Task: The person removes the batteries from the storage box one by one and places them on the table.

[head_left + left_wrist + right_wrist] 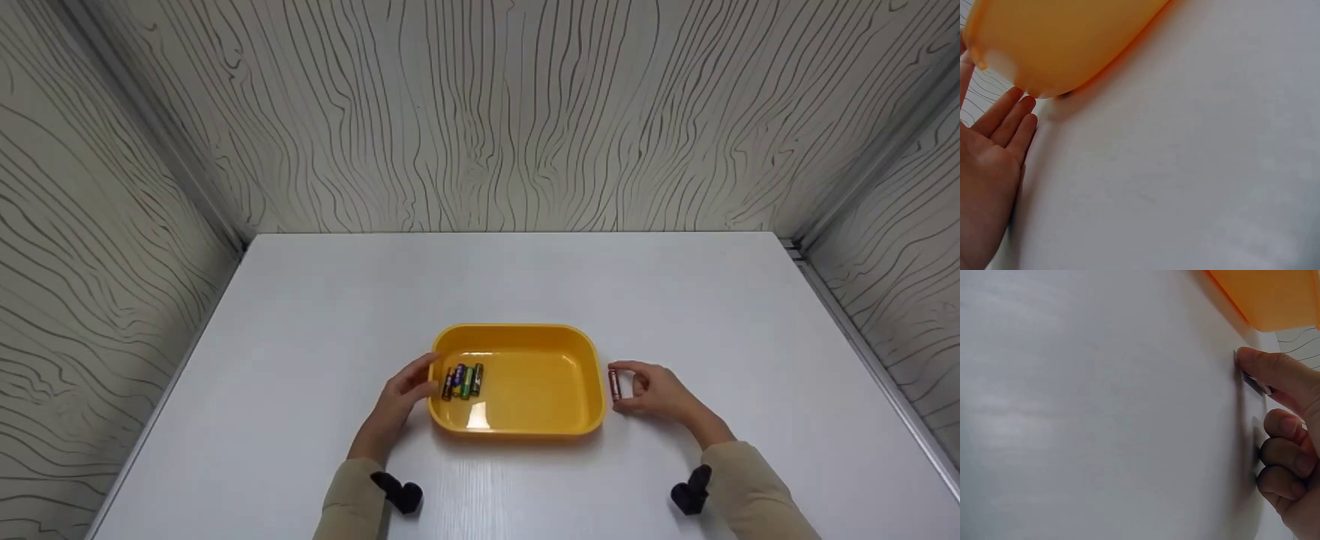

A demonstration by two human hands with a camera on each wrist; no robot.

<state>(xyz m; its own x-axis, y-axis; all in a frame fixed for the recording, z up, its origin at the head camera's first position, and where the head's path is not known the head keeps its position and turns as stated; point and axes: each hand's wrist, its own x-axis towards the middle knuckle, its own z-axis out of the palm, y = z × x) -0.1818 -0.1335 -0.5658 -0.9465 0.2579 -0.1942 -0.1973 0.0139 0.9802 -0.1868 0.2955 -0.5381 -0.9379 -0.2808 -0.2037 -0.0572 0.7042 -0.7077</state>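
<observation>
A pale back wall (480, 112) with dark, wavy wood-grain lines fills the top of the head view, flanked by a similarly patterned left wall (67, 285) and right wall (915, 270). Grey strips (157, 135) run down both corners toward the white counter (337, 300). Soft light leaves a pale sheen on its surface at the left of the right wrist view.

- No words, brands or numbers can be read in any of the three views
- The four batteries (466, 382) in the yellow tray (517, 433) have coloured wrappers, but any print there is too small to make out
- The red battery (615, 385) pinched by the right hand (656, 391) has pale marks, too blurred to read
</observation>
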